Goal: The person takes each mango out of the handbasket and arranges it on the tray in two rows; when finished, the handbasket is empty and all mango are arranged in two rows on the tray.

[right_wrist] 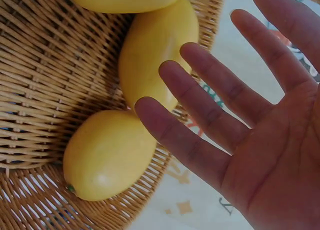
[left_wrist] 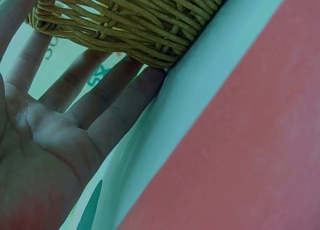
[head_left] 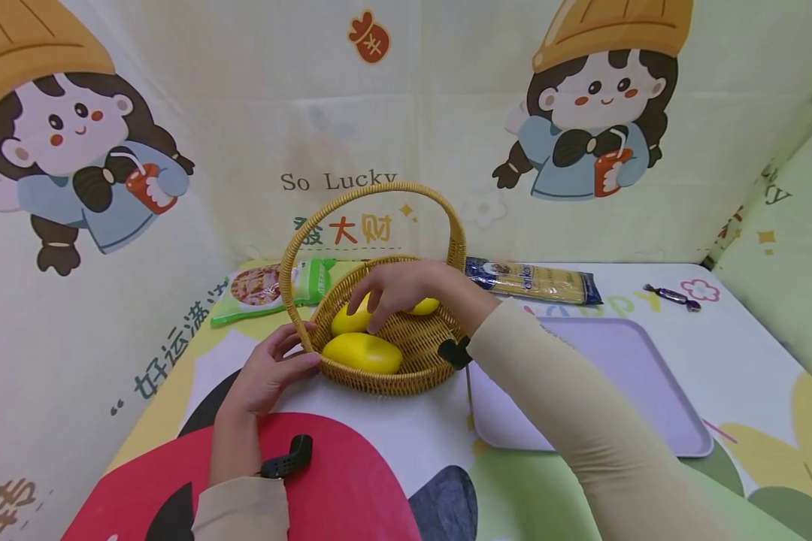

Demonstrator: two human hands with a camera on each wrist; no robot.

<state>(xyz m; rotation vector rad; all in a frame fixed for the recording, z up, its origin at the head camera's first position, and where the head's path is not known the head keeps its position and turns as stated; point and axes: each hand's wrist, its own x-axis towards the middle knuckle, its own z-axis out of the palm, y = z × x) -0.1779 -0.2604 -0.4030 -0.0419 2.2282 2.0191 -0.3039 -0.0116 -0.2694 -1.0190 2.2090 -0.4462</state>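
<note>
A round wicker basket with a tall hooped handle holds three smooth, oval yellow fruits that look like mangoes: a front mango, a left-back mango and a right-back mango. Against the basket's left side, by the foot of the handle, rests my left hand; in the left wrist view its long fingers lie straight along the weave. My right hand reaches over the basket under the handle, fingers spread and pointing down. Its fingertips overlap the middle mango in the right wrist view, with nothing gripped.
Right of the basket lies a pale purple tray, partly under my right forearm. Behind stand a green food packet at left and a noodle packet at right. A small wrapped candy lies at the far right.
</note>
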